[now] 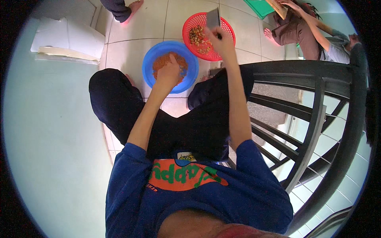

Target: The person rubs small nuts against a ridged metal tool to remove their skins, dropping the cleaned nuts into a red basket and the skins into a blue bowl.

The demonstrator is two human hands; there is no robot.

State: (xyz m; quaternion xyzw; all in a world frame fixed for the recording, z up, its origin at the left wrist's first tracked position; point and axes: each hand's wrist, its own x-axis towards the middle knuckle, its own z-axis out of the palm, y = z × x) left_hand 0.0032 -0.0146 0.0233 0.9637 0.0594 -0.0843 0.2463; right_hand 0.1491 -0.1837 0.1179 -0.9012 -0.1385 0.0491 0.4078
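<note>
A: What are the hands doing?
B: The left hand (170,71) is dipping into the orange mixture (160,63) in the blue basin (147,68); whether it's gripping any, I can't tell. The right hand (220,39) is clutching a flat grey blade (213,18) over the red colander (228,30).
A: And around them?
B: Basin and colander are sitting side by side on pale floor tiles (147,25). A dark railing (293,71) is running along the right, a pale wall (51,111) is rising at left, and another person (303,33) is reaching to a brown board (277,8).
</note>
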